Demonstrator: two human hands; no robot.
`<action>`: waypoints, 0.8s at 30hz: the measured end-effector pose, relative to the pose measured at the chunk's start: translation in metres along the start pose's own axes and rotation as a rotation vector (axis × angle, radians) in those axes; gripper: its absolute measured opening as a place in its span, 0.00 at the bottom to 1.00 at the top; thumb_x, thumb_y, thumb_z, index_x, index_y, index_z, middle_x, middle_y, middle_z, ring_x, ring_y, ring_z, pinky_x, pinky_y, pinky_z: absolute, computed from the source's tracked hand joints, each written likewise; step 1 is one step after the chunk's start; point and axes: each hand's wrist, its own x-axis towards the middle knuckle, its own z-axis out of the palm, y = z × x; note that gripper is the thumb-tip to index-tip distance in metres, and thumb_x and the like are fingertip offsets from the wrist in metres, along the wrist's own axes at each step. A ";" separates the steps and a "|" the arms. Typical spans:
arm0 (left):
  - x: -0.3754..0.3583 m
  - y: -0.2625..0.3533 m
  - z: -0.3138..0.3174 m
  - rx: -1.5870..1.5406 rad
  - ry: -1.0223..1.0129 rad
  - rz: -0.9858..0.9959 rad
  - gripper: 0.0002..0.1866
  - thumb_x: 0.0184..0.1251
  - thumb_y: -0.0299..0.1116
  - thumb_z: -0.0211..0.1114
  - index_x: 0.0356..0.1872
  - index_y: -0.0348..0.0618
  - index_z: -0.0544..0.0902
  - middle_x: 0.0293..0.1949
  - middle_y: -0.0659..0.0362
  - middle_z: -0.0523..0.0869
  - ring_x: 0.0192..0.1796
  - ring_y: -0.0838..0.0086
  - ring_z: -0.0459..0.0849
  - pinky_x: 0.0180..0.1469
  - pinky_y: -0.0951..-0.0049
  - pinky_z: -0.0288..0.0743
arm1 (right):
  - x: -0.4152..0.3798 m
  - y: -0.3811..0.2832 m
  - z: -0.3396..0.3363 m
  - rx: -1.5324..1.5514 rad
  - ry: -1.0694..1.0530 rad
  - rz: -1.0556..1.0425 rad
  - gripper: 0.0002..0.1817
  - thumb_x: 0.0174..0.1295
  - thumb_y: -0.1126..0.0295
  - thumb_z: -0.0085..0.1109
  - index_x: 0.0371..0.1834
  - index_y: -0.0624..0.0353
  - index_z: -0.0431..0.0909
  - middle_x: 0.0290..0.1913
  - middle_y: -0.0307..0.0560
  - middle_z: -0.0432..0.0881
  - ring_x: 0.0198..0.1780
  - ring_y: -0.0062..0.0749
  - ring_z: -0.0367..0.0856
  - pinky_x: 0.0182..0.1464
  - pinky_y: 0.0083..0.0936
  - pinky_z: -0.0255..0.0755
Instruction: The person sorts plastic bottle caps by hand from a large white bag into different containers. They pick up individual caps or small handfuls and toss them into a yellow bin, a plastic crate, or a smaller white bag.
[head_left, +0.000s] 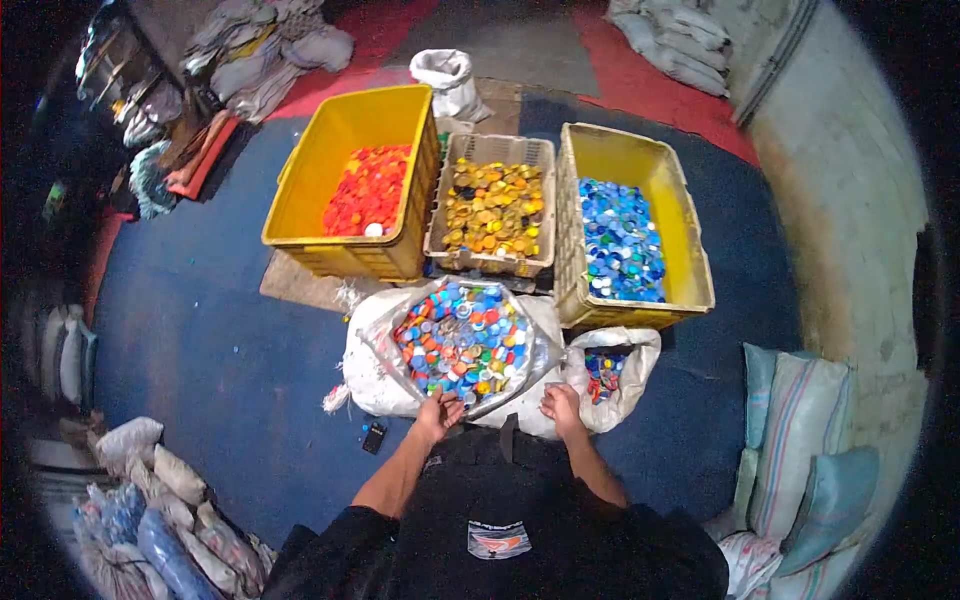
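My left hand (440,412) is at the near left edge of an open sack of mixed coloured caps (465,335), its fingers curled; what they hold, if anything, is too small to tell. Between that sack and a smaller white bag (635,375) is my right hand (562,405), with its fingers drawn together over white sacking. Whether something is in them cannot be made out. The smaller bag has blue, red and dark caps inside. Behind the sack stand a yellow crate (345,245) of red caps, a pale crate (490,262) of gold and yellow caps, and another yellow crate (640,312) of blue caps.
A white bag (450,85) stands behind the crates. A small black device (374,438) lies on the blue floor covering (220,330) at the left. Filled sacks (800,440) lean at the right wall, and more bags (180,500) lie at the lower left.
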 end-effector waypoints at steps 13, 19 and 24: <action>-0.024 -0.012 -0.047 0.006 0.017 -0.087 0.13 0.74 0.41 0.50 0.41 0.44 0.78 0.32 0.64 0.79 0.36 0.73 0.79 0.45 0.68 0.79 | 0.073 0.017 0.125 -0.835 0.116 -0.561 0.09 0.52 0.65 0.64 0.32 0.56 0.79 0.30 0.50 0.84 0.31 0.50 0.82 0.38 0.41 0.76; -0.037 0.000 -0.046 0.128 0.095 -0.109 0.12 0.73 0.41 0.52 0.42 0.45 0.79 0.34 0.64 0.81 0.36 0.76 0.80 0.43 0.71 0.79 | 0.096 -0.016 0.167 -0.970 0.178 -0.860 0.16 0.49 0.69 0.66 0.41 0.59 0.77 0.35 0.50 0.82 0.40 0.47 0.81 0.45 0.39 0.73; -0.039 0.012 -0.063 0.118 0.103 -0.054 0.12 0.75 0.39 0.50 0.42 0.43 0.78 0.33 0.65 0.79 0.34 0.77 0.79 0.43 0.73 0.80 | 0.120 -0.031 0.207 -1.071 0.234 -0.819 0.25 0.48 0.64 0.69 0.49 0.61 0.73 0.43 0.56 0.79 0.50 0.55 0.76 0.51 0.45 0.71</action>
